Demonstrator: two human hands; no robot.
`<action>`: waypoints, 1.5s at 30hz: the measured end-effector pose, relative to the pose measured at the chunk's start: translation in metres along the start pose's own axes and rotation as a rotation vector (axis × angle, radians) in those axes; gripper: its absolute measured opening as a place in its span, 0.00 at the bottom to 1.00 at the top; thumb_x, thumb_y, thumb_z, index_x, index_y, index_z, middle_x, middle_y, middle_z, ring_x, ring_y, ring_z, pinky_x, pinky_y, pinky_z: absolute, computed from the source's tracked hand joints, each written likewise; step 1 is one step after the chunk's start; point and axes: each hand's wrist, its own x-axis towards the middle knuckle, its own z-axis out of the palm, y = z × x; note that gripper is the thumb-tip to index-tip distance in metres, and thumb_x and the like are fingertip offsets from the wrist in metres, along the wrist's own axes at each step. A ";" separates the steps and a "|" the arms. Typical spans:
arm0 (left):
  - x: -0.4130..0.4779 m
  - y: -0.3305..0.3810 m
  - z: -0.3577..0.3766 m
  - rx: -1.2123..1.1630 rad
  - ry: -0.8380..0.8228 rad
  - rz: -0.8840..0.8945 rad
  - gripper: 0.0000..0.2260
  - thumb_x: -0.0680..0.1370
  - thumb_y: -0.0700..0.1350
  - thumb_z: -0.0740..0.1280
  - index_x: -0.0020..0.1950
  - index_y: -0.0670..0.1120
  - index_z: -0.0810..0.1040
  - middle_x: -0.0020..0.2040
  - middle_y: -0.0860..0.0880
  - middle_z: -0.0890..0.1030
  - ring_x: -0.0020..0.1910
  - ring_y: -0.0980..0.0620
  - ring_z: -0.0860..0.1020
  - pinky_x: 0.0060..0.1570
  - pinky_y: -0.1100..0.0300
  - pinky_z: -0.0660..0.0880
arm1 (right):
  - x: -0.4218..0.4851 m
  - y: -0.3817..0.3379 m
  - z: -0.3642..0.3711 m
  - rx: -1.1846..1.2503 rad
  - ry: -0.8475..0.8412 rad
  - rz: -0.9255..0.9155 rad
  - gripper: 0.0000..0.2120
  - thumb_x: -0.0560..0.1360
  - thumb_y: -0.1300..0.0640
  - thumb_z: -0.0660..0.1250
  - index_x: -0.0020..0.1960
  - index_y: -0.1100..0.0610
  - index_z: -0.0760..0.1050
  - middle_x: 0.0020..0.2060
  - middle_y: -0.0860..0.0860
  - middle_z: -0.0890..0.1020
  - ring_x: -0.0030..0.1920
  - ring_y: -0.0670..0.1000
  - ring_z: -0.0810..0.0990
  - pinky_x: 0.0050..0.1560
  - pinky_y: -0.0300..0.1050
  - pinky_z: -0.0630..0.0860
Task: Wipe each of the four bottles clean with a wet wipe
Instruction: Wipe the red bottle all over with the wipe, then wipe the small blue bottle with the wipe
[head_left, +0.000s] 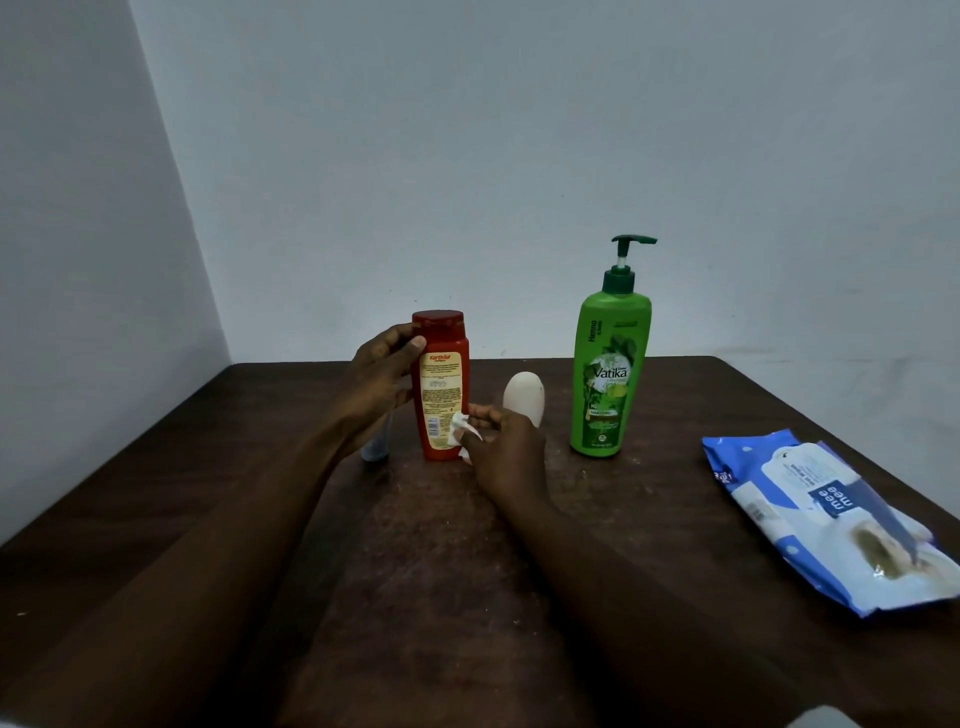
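we see the left hand (379, 379) curled round the upper part of a red plastic shampoo bottle (440, 387), upright on the dark brown wooden desk (415, 561). the right hand (506, 449) pinches a crumpled white wet wipe (460, 427) against that bottle's lower right side. just behind stands a cream rounded bottle (524, 396); farther right, a tall green pump bottle (610, 374). a blue-and-white wipe pack (831, 519) lies near the desk's right edge.

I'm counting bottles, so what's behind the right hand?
A white rounded bottle rises behind the right hand, which pinches the wet wipe by the red bottle. Only its upper part shows; the hand covers its base.
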 end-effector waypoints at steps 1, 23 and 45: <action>0.000 0.000 0.000 0.000 0.002 0.002 0.09 0.84 0.45 0.62 0.56 0.58 0.79 0.49 0.59 0.87 0.51 0.58 0.85 0.45 0.60 0.81 | 0.000 0.000 0.000 -0.001 0.000 -0.002 0.17 0.75 0.59 0.72 0.63 0.55 0.79 0.59 0.51 0.83 0.59 0.48 0.81 0.62 0.49 0.78; -0.020 0.005 -0.037 0.316 0.545 0.117 0.22 0.74 0.36 0.71 0.67 0.48 0.75 0.63 0.52 0.77 0.59 0.52 0.76 0.48 0.65 0.74 | 0.002 0.008 -0.008 0.040 0.078 -0.103 0.15 0.73 0.60 0.74 0.59 0.55 0.80 0.47 0.44 0.83 0.44 0.37 0.80 0.39 0.21 0.72; -0.060 -0.050 -0.043 0.370 0.283 -0.346 0.19 0.71 0.47 0.78 0.55 0.54 0.72 0.54 0.51 0.78 0.52 0.52 0.78 0.45 0.58 0.78 | -0.016 0.003 -0.020 0.054 0.096 -0.168 0.15 0.73 0.58 0.75 0.59 0.54 0.81 0.50 0.45 0.85 0.44 0.34 0.80 0.45 0.25 0.76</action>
